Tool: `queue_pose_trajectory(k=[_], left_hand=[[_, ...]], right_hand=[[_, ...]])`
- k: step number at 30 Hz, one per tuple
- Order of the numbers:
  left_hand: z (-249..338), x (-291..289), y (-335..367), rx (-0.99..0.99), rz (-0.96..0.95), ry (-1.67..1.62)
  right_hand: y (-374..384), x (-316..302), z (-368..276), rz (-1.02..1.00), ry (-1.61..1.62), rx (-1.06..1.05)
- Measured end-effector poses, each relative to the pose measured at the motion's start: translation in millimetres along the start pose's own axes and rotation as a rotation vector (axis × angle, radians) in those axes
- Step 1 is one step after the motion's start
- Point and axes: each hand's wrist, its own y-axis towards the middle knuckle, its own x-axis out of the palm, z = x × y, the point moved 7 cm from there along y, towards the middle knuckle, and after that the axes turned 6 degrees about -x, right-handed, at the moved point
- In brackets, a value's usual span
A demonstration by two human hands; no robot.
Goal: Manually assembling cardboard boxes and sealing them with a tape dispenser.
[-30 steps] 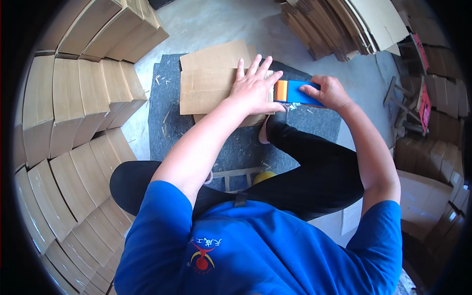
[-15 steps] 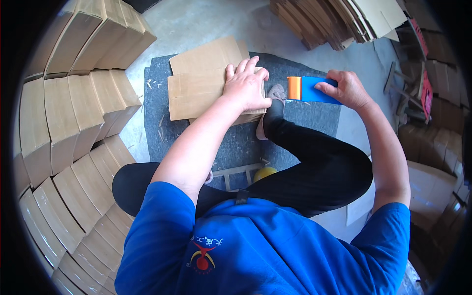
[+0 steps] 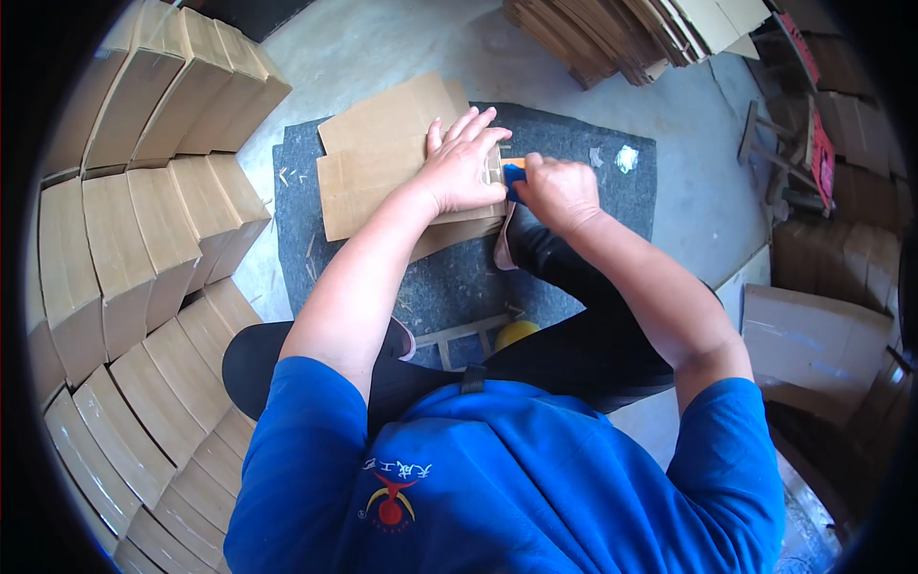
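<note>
On a dark grey mat lies a brown cardboard box [image 3: 368, 182] with a flap spread out on its far side. My left hand [image 3: 461, 165] rests on the box's right part, fingers spread and thumb out, pressing it from above. My right hand [image 3: 562, 191] is closed around a flat blue hand tool [image 3: 514, 182] with an orange end. That tool is against the right end of the box, close to my left fingers. Most of it is hidden by my right hand. A shiny strip shows on the box between the hands.
Stacked cardboard boxes [image 3: 143, 239] wall in the left side. Flattened cardboard [image 3: 612, 38] is piled at the far right. The mat [image 3: 612, 172] has small scraps on it. My bent legs frame its near edge, with a yellow round thing [image 3: 517, 334] between them.
My right hand has swung left with the blue tool, from above the mat to the box's right end. My left hand stays on the box. The view has shifted slightly.
</note>
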Motion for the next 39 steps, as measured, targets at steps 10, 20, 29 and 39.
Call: queue_pose_trajectory(k=[10, 20, 29, 39], left_hand=[[14, -16, -39, 0.104, 0.572, 0.115], [-4, -1, -93, -0.032, 0.278, 0.142], [-106, -49, -137, -0.592, 0.417, 0.16], [-184, 2, -160, -0.846, 0.374, -1.207]], right_hand=[[5, 62, -12, -0.386, -0.144, 0.082], [-10, 21, -58, -0.325, -0.223, 0.026], [-12, -2, -74, -0.385, -0.066, 0.072], [-32, 42, -59, -0.02, 0.765, 0.254]])
